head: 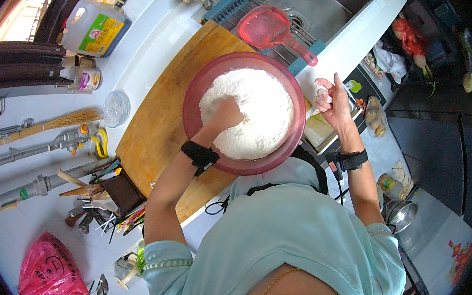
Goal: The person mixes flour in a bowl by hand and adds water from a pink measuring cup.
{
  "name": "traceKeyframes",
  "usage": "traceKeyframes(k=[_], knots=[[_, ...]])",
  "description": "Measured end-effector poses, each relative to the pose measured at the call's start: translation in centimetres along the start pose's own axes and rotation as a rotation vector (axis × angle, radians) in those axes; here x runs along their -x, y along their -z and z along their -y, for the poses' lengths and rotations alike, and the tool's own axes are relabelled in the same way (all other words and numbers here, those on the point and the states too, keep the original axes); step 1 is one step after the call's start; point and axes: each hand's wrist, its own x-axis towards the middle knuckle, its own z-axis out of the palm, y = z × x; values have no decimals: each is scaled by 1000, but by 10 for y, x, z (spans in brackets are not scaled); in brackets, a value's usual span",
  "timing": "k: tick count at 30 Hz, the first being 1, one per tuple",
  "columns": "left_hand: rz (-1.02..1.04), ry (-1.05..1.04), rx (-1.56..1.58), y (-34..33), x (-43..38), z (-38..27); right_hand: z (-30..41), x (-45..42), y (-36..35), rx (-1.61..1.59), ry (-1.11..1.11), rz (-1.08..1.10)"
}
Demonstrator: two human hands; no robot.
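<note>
A dark pink plastic basin [194,145] filled with white flour [266,134] stands on a wooden cutting board [154,125]. My left hand [226,113] reaches into the flour, its fingertips buried and hidden. To the right of the basin, my right hand [333,99] is raised in the air with flour on its fingers. Most of its fingers are curled in and one points up; I see nothing held in it. Black straps circle both wrists.
Behind the basin, a red translucent scoop [265,25] lies on a rack over the steel sink [312,6]. A glass jar [116,109] stands left of the board, beyond it a large plastic jug [97,31]. A utensil holder [122,191] sits by the board's left edge.
</note>
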Motion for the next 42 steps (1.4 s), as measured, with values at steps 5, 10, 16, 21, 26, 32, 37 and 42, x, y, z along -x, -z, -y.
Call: traceKeyframes(k=[5, 10, 16, 21, 26, 32, 37, 42], knots=[[-104, -18, 84, 32, -8, -6, 3, 2, 1, 31, -8, 43], [4, -96, 168, 46, -13, -11, 6, 4, -1, 42, 4, 43], [23, -382, 73, 37, -31, -8, 7, 5, 0, 48, 9, 15], [305, -280, -112, 28, -42, -28, 6, 3, 9, 63, 27, 62], [515, -248, -335, 24, -23, -63, 8, 10, 0, 211, 94, -34], [462, -331, -407, -3, -16, -53, 8, 14, -2, 263, 119, -27], [389, -385, -333, -7, -21, -35, 9, 15, -1, 286, 113, -39], [32, -329, -17, 8, -18, -12, 8, 12, 2, 320, 100, -74]])
